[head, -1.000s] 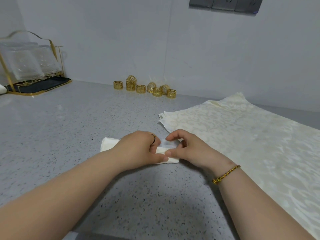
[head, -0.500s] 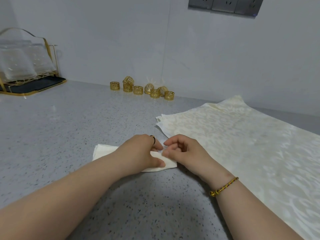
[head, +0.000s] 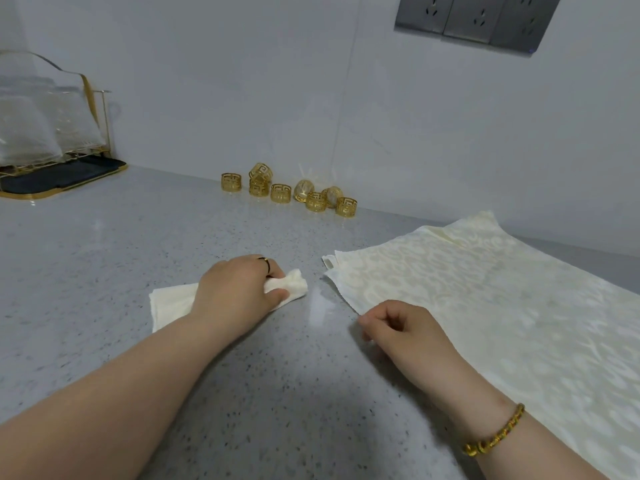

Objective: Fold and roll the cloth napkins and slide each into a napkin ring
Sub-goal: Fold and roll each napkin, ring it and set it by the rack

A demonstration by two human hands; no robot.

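A cream napkin (head: 173, 303), folded and rolled into a narrow strip, lies on the grey speckled counter. My left hand (head: 239, 292) grips it near its right end, fingers and thumb curled round it. My right hand (head: 398, 327) hovers apart from it to the right, fingers loosely curled and holding nothing, at the near corner of a stack of flat cream napkins (head: 485, 299). Several gold napkin rings (head: 287, 190) stand in a cluster at the back by the wall.
A gold-framed rack with clear glassware (head: 45, 133) on a dark tray stands at the far left. Grey wall sockets (head: 478, 19) sit high on the wall. The counter (head: 104, 244) stretches between the rack and the napkins.
My right hand has let go of the rolled napkin and pulled back to the right. My left hand now holds the roll alone, its right end pinched.
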